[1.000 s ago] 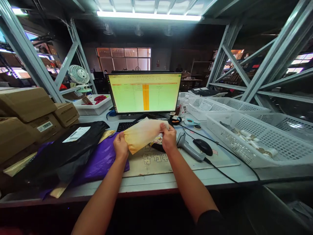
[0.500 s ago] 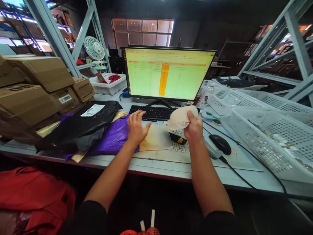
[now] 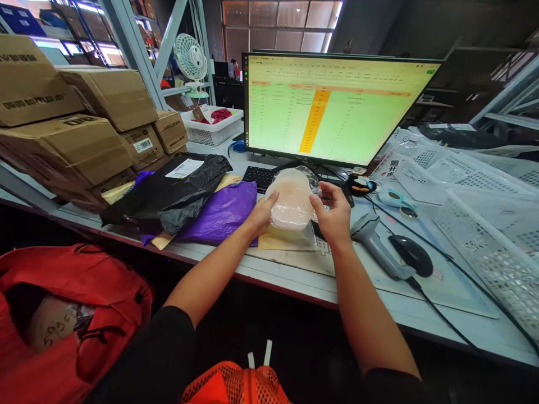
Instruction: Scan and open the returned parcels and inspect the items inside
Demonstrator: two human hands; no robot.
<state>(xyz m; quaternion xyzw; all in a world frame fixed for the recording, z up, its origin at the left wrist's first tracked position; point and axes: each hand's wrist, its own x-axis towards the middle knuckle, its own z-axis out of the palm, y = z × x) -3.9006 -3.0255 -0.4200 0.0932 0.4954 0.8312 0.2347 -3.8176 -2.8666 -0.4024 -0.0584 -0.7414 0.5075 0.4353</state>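
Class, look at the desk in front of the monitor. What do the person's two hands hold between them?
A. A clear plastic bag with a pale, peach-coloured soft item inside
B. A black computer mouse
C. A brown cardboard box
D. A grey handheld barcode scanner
A: the left hand and the right hand grip the two sides of the clear plastic bag with a pale peach-coloured soft item inside, while the grey handheld barcode scanner lies untouched on the desk.

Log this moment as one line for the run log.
left hand: holds clear pouch | right hand: holds pouch | below: yellow envelope | right: scanner
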